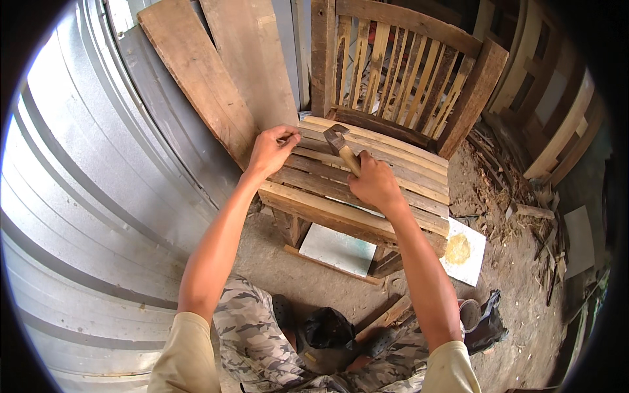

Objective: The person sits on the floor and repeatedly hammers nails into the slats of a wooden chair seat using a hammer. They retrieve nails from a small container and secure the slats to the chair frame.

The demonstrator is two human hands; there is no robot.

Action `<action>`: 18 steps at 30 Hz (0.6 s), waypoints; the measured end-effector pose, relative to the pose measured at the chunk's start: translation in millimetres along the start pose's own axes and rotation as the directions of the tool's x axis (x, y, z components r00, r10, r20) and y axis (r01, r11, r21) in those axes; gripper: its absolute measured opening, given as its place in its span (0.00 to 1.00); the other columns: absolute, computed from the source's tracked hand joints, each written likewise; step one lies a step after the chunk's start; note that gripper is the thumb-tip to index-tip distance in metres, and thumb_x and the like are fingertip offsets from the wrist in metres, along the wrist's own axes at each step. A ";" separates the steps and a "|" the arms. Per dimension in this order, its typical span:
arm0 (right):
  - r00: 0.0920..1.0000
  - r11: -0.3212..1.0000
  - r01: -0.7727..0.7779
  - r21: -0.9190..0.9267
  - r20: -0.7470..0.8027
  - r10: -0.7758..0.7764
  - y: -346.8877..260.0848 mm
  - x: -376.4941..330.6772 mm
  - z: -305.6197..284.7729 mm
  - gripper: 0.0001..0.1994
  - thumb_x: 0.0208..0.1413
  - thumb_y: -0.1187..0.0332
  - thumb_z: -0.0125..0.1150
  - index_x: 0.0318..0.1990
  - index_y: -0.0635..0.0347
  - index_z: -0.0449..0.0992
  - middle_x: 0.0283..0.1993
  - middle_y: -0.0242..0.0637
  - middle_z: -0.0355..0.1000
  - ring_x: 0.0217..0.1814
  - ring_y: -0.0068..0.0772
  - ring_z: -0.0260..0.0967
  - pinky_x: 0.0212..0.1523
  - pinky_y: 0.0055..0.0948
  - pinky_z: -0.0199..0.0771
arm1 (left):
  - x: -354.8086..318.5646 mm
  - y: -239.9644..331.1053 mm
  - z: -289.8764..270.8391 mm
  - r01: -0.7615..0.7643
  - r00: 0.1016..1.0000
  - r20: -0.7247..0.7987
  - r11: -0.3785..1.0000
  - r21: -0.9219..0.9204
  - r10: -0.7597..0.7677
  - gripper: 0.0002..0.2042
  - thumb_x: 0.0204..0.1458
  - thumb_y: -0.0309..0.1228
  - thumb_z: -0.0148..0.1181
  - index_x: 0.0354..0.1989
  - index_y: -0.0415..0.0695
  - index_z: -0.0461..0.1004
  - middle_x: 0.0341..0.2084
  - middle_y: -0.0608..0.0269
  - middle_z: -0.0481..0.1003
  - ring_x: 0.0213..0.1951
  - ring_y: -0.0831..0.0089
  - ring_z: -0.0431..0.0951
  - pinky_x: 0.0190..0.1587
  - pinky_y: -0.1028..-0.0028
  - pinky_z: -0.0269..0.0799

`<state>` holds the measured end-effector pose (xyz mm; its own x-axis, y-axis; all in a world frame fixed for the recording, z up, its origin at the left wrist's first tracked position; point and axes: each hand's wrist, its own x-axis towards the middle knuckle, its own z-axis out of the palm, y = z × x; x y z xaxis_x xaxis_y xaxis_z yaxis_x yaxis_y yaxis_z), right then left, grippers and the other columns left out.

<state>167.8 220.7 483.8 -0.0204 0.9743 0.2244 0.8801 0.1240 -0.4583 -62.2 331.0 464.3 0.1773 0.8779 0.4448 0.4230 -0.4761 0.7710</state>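
Observation:
A wooden chair (367, 219) with a slatted seat and slatted back stands in front of me. My right hand (376, 182) is wrapped round the wooden handle of a hammer (337, 136), whose metal head is raised over the seat slats. Over the left end of the slats (314, 165), my left hand (272, 150) is closed in a pinch, thumb against fingers. Whatever it may hold is too small to make out. The hammer head is a short way to the right of the left hand, apart from it.
Wide boards (196, 78) lean against a corrugated metal wall (85, 196) on the left. A white sheet with a yellowish pile (457, 249) lies right of the chair. Wood scraps (517, 226) litter the right side. A black plastic bag (329, 327) sits between my legs.

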 end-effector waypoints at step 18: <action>0.999 0.999 -0.026 -0.021 -0.025 0.026 0.8 -1.8 -3.0 0.19 0.48 0.67 0.62 0.45 0.72 0.69 0.35 0.61 0.76 0.41 0.63 0.74 0.48 0.48 0.74 | 2.5 -8.7 2.9 0.162 0.960 0.227 0.986 0.035 -0.166 0.17 0.54 0.40 0.65 0.46 0.39 0.81 0.44 0.52 0.80 0.47 0.66 0.79 0.55 0.68 0.69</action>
<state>169.9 218.5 485.6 0.0142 0.9721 0.2343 0.8902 0.0944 -0.4457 -62.9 337.5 457.4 0.3013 0.9332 0.1957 0.4767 -0.3251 0.8167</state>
